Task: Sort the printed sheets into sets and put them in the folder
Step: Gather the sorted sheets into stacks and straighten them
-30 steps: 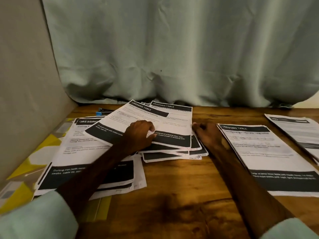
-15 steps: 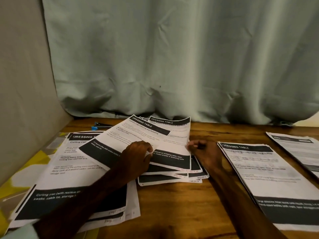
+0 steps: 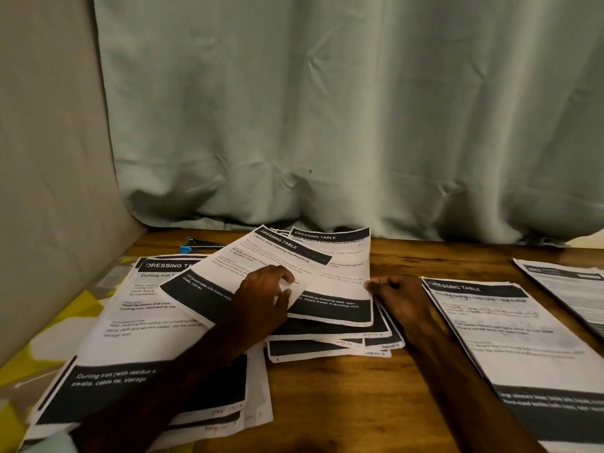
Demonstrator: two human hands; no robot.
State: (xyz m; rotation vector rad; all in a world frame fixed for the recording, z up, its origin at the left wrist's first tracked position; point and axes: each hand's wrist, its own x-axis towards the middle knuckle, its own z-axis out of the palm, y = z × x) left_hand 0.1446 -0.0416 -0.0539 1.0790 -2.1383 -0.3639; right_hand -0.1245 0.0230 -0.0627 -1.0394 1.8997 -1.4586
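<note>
Left hand (image 3: 264,302) pinches a corner of the tilted top sheet (image 3: 228,273) between thumb and curled fingers. Right hand (image 3: 402,302), fingers curled, pinches the 3 o'clock edge of the next sheet (image 3: 346,276). Both sheets lie on the middle pile (image 3: 310,349), at 12 o'clock on the table (image 3: 343,403). Left pile (image 3: 147,322) lies at 9 o'clock, right pile (image 3: 510,338) at 3, far pile (image 3: 572,289) at 2.
</note>
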